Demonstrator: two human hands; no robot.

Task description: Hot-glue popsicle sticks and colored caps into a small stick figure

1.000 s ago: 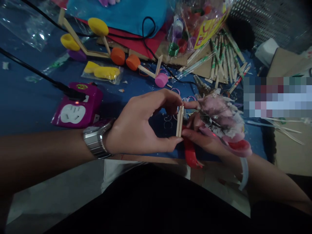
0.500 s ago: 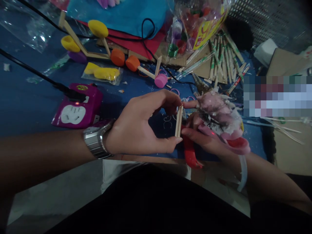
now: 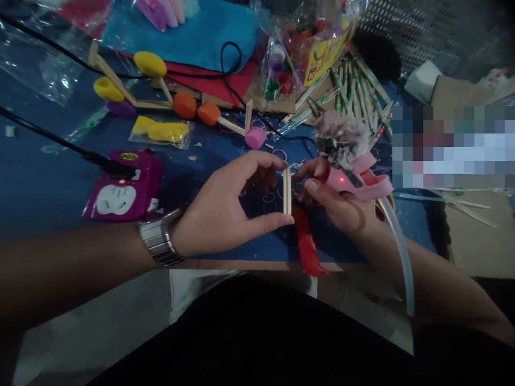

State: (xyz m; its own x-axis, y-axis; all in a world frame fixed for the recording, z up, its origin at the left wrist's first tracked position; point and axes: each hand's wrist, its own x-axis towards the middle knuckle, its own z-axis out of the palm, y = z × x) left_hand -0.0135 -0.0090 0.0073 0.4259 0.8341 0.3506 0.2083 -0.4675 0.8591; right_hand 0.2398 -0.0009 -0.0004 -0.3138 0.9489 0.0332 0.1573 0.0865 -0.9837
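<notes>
My left hand (image 3: 229, 206), with a metal watch on its wrist, pinches two short wooden sticks (image 3: 287, 191) upright between thumb and fingers, above the blue table (image 3: 48, 177). My right hand (image 3: 338, 206) holds a pink glue gun (image 3: 356, 179) with a red light and a clear glue stick trailing from its back. Its fingertips touch the sticks from the right. A crumpled pinkish wad (image 3: 340, 136) sits on top of the gun. Red scissors (image 3: 306, 244) lie just under the sticks.
A magenta power strip (image 3: 123, 187) with a black cable lies left. Behind stand a stick frame with coloured caps (image 3: 161, 91), a bag of yellow pieces (image 3: 161, 130), wrapped chopsticks (image 3: 358, 91), a plastic bag of caps (image 3: 298, 48), blue and red felt (image 3: 189, 37).
My right hand turned the glue gun and raised it, so its body and light now show. The two sticks now stand straighter and closer together. The view shifted slightly.
</notes>
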